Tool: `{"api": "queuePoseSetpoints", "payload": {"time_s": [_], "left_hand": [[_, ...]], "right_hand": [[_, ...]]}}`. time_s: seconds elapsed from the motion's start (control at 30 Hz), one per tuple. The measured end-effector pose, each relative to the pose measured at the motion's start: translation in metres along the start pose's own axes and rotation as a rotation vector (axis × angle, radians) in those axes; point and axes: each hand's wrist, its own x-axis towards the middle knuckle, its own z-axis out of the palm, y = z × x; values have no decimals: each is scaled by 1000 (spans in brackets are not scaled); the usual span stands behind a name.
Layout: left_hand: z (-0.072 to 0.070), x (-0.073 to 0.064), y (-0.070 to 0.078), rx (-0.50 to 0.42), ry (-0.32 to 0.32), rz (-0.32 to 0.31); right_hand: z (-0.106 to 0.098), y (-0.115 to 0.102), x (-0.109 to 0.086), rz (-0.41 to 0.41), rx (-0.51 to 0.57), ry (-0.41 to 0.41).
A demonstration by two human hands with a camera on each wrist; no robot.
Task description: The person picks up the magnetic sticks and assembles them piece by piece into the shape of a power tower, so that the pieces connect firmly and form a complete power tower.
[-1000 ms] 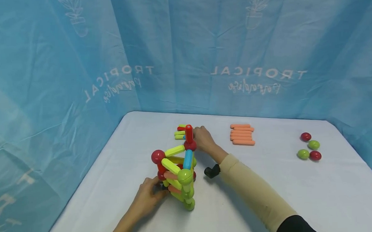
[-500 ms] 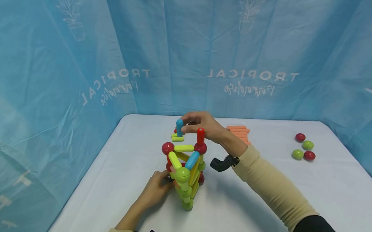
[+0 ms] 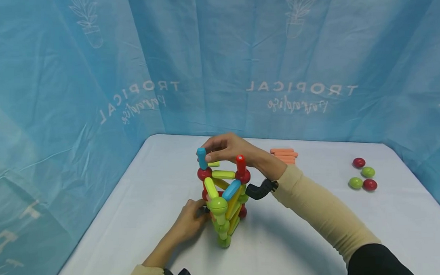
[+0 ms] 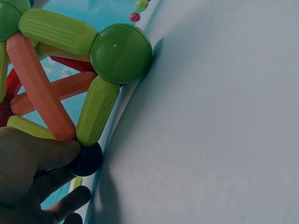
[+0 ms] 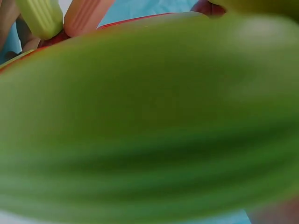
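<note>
Blue stick (image 3: 201,158) upright on red ball (image 3: 204,173)

The right hand (image 3: 229,148) pinches the blue stick at the far left top corner of a stick-and-ball frame (image 3: 219,205) standing on the bench (image 3: 300,236). The left hand (image 3: 189,220) grips a dark ball (image 4: 88,161) low on the frame. Orange sticks (image 3: 284,154) lie beyond, well apart from loose balls (image 3: 369,185) at right.

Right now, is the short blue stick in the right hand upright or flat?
Nearly upright: the right hand pinches the short blue stick, its lower end at a glossy red ball.
</note>
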Motion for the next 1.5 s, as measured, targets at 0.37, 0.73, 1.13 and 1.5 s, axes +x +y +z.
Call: {"api": "queuePoseSetpoints", "payload": {"time_s": [0.37, 0.73, 1.13, 1.5], "left_hand": [[-8, -22, -7, -5, 76, -33], [-15, -44, -9, -14, 83, -159], [-10, -49, -6, -40, 92, -106], [-15, -49, -9, 0, 129, -117]], "right_hand": [[-18, 52, 7, 73, -204, 196], [-15, 145, 23, 485, -910, 437], [-10, 157, 28, 633, -1187, 393], [-7, 81, -22, 290, -498, 624]]}}
